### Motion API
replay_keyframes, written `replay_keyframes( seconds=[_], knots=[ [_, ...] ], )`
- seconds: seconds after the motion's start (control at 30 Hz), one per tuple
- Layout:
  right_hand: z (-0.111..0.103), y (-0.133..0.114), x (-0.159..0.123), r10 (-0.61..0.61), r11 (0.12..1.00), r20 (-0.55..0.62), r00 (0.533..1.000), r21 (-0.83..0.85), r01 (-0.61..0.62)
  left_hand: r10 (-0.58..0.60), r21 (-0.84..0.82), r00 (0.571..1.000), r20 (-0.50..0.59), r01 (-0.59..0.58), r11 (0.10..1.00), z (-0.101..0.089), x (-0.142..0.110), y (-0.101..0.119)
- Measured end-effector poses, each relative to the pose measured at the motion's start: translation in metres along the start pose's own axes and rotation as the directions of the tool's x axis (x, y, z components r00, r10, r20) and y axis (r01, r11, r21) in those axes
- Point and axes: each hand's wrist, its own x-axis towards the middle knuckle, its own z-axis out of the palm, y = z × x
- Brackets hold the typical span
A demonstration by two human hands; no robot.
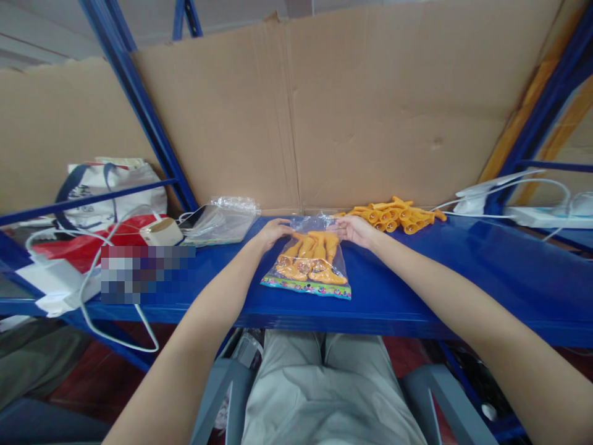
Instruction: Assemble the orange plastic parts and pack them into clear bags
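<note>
A clear plastic bag (309,259) with a colourful printed strip along its near edge lies on the blue shelf (417,290). It contains several orange plastic pieces. My left hand (274,232) pinches the bag's far left corner. My right hand (353,230) pinches the far right corner. Both hands are at the open mouth of the bag. A loose pile of the same orange pieces (393,216) lies just right of my right hand, against the cardboard.
A stack of empty clear bags (222,221) lies to the left. Farther left are a white charger with cables (160,232) and a tote bag (111,191). A white power strip (532,215) sits at the right. A cardboard sheet (324,111) backs the shelf.
</note>
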Motion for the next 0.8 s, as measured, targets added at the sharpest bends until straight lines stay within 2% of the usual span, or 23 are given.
replay_keyframes(
  seconds=[0.1,0.2,0.4,0.53,0.8],
  knots=[
    [-0.001,0.001,0.003,0.037,0.999,-0.104,0.994,-0.024,-0.040,-0.013,-0.051,0.998,-0.054,0.010,0.999,-0.001,0.001,0.001],
    [-0.002,0.002,0.002,0.030,0.999,-0.133,0.991,-0.026,-0.034,-0.003,-0.058,0.998,-0.061,0.000,0.998,-0.001,0.002,0.000],
    [-0.008,0.006,0.003,-0.027,0.995,-0.043,0.999,-0.093,0.023,0.051,0.030,0.998,0.027,-0.052,0.998,-0.003,0.005,-0.004],
    [-0.013,0.009,0.010,-0.093,0.987,-0.026,0.995,-0.136,0.089,0.069,0.087,0.998,0.003,-0.069,0.994,-0.003,0.009,-0.007],
    [-0.023,0.010,0.015,-0.140,0.973,-0.015,0.990,-0.188,0.135,0.139,0.045,0.990,0.009,-0.139,0.989,-0.005,0.011,-0.010]
  ],
)
